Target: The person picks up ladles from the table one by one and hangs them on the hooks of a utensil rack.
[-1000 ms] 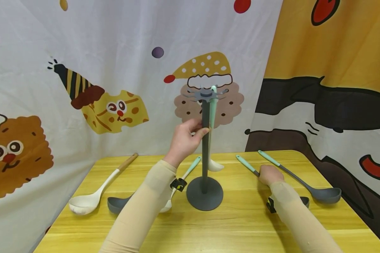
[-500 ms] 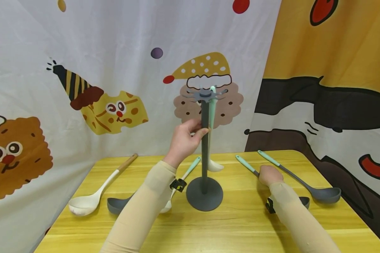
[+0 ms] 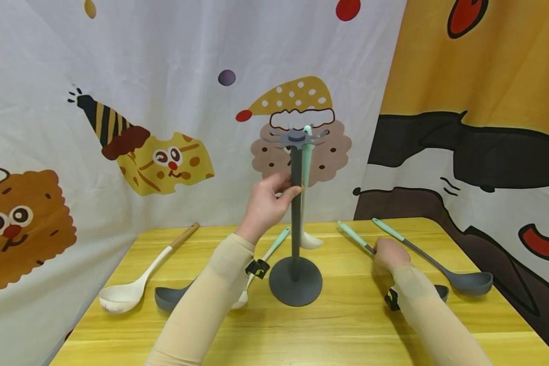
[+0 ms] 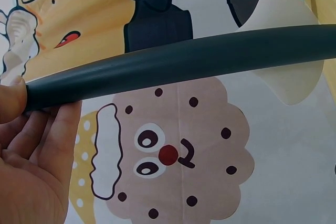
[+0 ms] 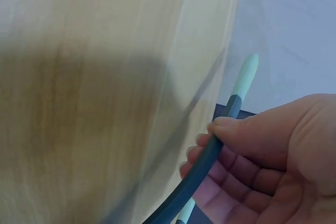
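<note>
My left hand [image 3: 266,206] grips the dark grey pole of a utensil stand [image 3: 296,231], thumb in front and fingers behind. From the stand's hooked top hangs a white ladle [image 3: 311,241] with a mint handle; in the left wrist view the pole partly covers its white bowl [image 4: 289,85]. On the right, my right hand [image 3: 391,252] pinches the dark shaft of a grey ladle [image 3: 353,235] with a mint handle end. The right wrist view shows thumb and fingertips on that shaft [image 5: 194,179], its shadow falling on the table. My sleeve mostly hides the ladle's bowl.
Right of my right hand lies another grey ladle [image 3: 471,282]. To the left lie a white ladle with a wooden handle [image 3: 121,296], a grey utensil [image 3: 166,297] partly behind my sleeve, and a white mint-handled utensil [image 3: 276,241]. A printed curtain [image 3: 174,61] hangs behind the table [image 3: 329,330].
The mint handle end of the ladle in my right hand has shifted slightly up and left in the head view. My left hand stays on the pole.
</note>
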Demonstrator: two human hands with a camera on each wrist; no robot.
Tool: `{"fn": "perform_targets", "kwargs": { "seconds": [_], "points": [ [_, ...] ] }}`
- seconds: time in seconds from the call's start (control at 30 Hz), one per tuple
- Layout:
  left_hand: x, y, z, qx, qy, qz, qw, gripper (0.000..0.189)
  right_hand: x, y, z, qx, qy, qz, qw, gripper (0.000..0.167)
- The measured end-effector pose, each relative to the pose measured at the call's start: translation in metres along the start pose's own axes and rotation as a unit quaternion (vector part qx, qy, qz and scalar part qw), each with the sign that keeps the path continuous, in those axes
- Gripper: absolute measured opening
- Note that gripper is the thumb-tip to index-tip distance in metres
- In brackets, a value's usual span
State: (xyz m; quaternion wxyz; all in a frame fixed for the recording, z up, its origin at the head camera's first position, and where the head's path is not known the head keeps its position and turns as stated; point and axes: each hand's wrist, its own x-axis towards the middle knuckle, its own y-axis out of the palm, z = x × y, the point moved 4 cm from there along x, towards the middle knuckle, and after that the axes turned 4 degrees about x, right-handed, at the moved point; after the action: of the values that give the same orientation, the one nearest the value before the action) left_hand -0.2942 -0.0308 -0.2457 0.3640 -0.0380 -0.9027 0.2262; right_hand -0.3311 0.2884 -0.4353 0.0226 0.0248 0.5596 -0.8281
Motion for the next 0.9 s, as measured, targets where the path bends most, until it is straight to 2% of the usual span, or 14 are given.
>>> {"fn": "perform_targets", "kwargs": {
  "seconds": [0.33, 0.63, 0.9],
  "points": [
    [0.000, 0.000, -0.001, 0.000, 0.003, 0.000, 1.0000, 0.018, 0.000, -0.008, 0.004, 0.047, -0.071, -0.079, 0.9932, 0.013],
    [0.000, 0.000, -0.001, -0.002, 0.005, -0.002, 1.0000, 0.018, -0.006, -0.017, 0.016, 0.073, -0.081, -0.112, 0.9877, 0.014],
    [0.000, 0.001, 0.001, 0.012, 0.007, -0.003, 0.9999, 0.019, -0.010, -0.022, 0.024, 0.092, -0.082, -0.136, 0.9831, 0.015]
  ]
}}
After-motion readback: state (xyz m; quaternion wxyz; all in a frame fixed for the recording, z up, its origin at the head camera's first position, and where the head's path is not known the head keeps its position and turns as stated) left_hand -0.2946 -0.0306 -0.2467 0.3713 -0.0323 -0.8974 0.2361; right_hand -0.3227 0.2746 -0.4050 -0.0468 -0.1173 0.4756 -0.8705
